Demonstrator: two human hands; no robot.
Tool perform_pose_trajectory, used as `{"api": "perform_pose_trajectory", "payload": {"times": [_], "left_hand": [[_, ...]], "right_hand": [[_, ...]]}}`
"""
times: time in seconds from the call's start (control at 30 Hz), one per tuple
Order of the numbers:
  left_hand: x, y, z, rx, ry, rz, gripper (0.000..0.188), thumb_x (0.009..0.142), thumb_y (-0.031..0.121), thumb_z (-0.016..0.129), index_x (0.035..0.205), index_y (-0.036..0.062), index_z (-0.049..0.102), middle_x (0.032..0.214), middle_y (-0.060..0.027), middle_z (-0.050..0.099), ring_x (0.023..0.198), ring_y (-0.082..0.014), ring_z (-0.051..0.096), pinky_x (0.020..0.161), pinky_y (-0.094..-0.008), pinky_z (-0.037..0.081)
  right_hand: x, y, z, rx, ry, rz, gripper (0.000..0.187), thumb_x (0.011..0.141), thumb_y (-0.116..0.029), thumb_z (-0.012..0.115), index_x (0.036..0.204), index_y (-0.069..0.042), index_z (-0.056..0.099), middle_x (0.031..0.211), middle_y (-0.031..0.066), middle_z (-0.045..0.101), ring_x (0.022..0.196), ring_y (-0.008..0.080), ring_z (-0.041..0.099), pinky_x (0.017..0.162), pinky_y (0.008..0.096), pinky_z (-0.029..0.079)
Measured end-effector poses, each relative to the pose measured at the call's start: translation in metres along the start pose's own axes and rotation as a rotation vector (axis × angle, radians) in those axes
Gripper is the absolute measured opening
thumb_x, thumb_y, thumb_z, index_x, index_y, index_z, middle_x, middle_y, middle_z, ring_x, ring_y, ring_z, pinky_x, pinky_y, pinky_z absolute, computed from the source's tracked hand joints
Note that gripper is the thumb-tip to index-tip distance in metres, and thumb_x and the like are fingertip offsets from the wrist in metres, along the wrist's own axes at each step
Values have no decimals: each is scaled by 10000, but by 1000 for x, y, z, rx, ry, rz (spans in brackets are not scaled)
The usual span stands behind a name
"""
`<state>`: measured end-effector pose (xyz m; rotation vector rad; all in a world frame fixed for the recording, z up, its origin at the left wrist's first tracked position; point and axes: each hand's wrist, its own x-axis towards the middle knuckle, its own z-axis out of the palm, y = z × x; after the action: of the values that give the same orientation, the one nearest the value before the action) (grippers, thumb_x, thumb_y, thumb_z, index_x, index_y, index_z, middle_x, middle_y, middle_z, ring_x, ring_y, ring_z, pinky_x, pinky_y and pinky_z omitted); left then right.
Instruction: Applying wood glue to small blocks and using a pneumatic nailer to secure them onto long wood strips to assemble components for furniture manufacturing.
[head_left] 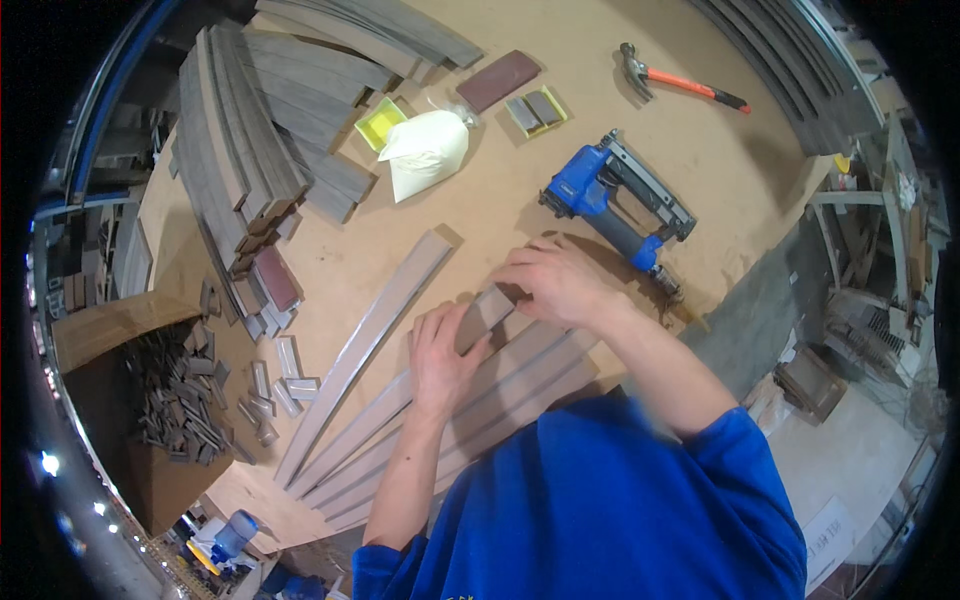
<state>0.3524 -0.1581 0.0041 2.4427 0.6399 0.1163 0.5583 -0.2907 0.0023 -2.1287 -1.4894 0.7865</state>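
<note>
Several grey-brown wood strips fan out on the workbench in front of me. My left hand (441, 357) is closed over one wood strip (484, 314), thumb on the near side and fingers on the far side. At that strip's upper right end, my right hand (555, 284) is bent round it with the fingertips pressed in; anything small under those fingers is hidden. One separate strip (365, 355) lies beyond my left hand. More strips (520, 380) lie side by side nearer my body. A blue nail gun (620, 200) rests on its side just beyond my right hand.
A claw hammer (690, 85) lies at the far right. Near the back sit a white bag (425, 155), a yellow tray (380, 124) and a sanding block (498, 80). Stacked boards (245, 140) stand far left. A cardboard box (125, 330) holds small wood pieces; several blocks (288, 357) lie beside it.
</note>
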Motion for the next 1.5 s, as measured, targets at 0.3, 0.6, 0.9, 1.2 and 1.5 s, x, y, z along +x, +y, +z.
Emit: {"api": "perform_pose_trajectory", "payload": {"times": [0.3, 0.6, 0.9, 1.2, 1.5], "left_hand": [[0, -2, 4, 28, 4, 11, 565, 760, 182, 902, 1266, 51, 689, 1222, -154, 648, 1159, -359, 589, 1034, -458, 469], [2, 2, 4, 45, 5, 11, 554, 756, 179, 898, 1258, 42, 707, 1197, -136, 649, 1143, -342, 590, 1000, -459, 485], [3, 2, 7, 38, -15, -32, 551, 762, 197, 900, 1255, 56, 700, 1144, -130, 626, 1128, -340, 581, 1001, -467, 470], [-3, 4, 15, 94, 1, -88, 569, 775, 185, 885, 1294, 74, 678, 1103, -131, 565, 1091, -351, 550, 973, -483, 447], [-1, 5, 13, 103, 25, -27, 542, 768, 160, 893, 1257, 62, 680, 1061, -141, 578, 1042, -353, 572, 938, -463, 474]], "right_hand": [[1, 8, -3, 85, 24, -27, 479, 756, -149, 833, 1220, -213, 734, 1144, 13, 697, 1198, 265, 624, 1029, 456, 519], [2, 9, -6, 77, -7, -4, 444, 767, -146, 846, 1193, -203, 736, 1126, -10, 708, 1168, 250, 634, 1011, 437, 527], [3, 10, -4, 64, -42, 5, 423, 792, -186, 835, 1202, -205, 734, 1164, -12, 712, 1214, 246, 620, 1010, 451, 525], [2, 4, -3, -39, -31, 14, 454, 763, -192, 808, 1203, -209, 696, 1188, -9, 678, 1232, 247, 603, 1054, 493, 498], [2, 7, 3, -31, 29, 3, 428, 729, -204, 819, 1138, -202, 693, 1118, -3, 666, 1174, 250, 619, 981, 485, 523]]}}
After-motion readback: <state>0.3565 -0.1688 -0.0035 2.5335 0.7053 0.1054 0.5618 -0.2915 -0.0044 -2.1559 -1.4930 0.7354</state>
